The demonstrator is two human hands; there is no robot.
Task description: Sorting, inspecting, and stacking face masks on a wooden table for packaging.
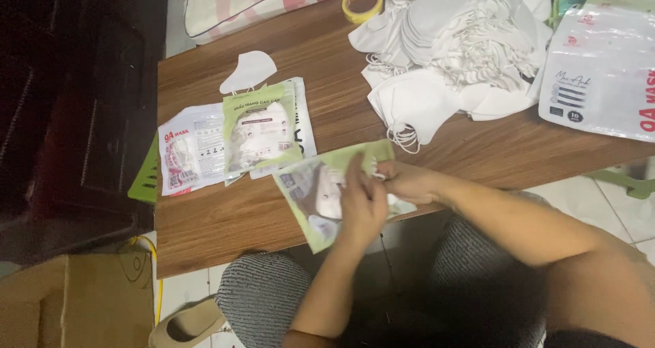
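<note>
My left hand (361,208) and my right hand (402,181) both grip a green-edged clear plastic pouch (310,194) with white masks inside, held over the near edge of the wooden table (225,222). The right hand pinches the pouch's open end, where white mask material shows. A single white mask (249,70) lies flat farther back on the table. To the left of the hands rests a small stack of filled pouches (235,140), one green-topped and one red-printed.
A big heap of loose white masks (457,41) covers the back right of the table. A roll of yellow tape (363,3) sits behind it. Empty printed pouches (600,61) lie at far right. A cardboard box (75,300) stands on the floor at left.
</note>
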